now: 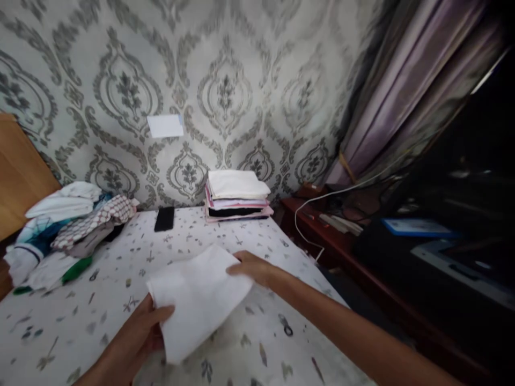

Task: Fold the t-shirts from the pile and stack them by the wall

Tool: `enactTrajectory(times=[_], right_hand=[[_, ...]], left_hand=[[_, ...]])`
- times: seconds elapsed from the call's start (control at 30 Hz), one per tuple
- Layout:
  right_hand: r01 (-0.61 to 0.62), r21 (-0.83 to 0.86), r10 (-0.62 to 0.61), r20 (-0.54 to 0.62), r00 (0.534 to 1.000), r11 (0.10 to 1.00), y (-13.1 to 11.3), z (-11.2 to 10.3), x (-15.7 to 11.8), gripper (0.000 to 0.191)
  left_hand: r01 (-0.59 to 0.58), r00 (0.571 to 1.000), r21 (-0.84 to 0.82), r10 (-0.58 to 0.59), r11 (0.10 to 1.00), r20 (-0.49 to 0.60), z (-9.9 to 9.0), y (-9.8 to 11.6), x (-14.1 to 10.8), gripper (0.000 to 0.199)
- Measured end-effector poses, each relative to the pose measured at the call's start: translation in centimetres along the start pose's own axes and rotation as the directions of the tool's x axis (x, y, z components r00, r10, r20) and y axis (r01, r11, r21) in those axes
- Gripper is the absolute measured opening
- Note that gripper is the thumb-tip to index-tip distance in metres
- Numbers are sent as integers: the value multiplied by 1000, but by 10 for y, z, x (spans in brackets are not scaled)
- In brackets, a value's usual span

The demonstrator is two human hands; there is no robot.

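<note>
A white folded cloth (201,300) is held up over the patterned bedsheet (241,354), tilted, between my two hands. My left hand (140,329) grips its left edge, thumb on top and the fingers partly hidden beneath. At the upper right corner, my right hand (249,268) pinches the cloth between thumb and fingers. Beyond the cloth, against the wall, stands a neat stack of folded cloths (238,195) with a white one on top.
A loose heap of clothes (68,230) lies at the left. A black phone (164,219) rests near the wall. On the right are a dark red wooden table (333,236), a white cable (322,197) and a purple curtain (394,96).
</note>
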State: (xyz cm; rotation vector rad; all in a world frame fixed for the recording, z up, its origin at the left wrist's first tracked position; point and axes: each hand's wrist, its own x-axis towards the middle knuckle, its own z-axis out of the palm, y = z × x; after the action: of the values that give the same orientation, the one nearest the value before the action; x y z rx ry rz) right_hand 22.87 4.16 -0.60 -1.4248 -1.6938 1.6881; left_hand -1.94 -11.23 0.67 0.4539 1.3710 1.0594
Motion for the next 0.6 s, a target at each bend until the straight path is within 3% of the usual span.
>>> enactTrajectory(times=[0.07,0.13,0.23,0.3,0.33,0.43,0.53,0.6], right_hand=[[65,181,-74,40,996,981,-4,-14,-8,38],[155,294,-164,6,986,943,-17,-36,-13,44],[345,281,-296,-202,934,896,-55,-84,-10,46],[478,174,-380,-404,832,861,-86,-119,0,42],[523,86,-414,-509,755,848,-101,-137,9,38],[559,-50,-454,-646,614,828,-134,-181,44,33],[500,-161,-452,-708,543,851,-139,-205,88,34],[428,-228,-455,-693,559,874,-130,-211,116,34]], left_hand=[[-84,995,48,81,995,62,8,21,6,74],[-190,976,71,181,979,118,27,50,11,73],[-364,922,69,348,929,172,69,106,26,65],[-478,863,49,459,877,210,103,146,46,61],[-534,827,31,515,845,225,120,165,59,60],[-663,727,-39,656,747,204,165,212,111,61],[-662,746,-2,660,749,86,196,232,170,56],[-617,787,42,616,786,26,207,230,206,46]])
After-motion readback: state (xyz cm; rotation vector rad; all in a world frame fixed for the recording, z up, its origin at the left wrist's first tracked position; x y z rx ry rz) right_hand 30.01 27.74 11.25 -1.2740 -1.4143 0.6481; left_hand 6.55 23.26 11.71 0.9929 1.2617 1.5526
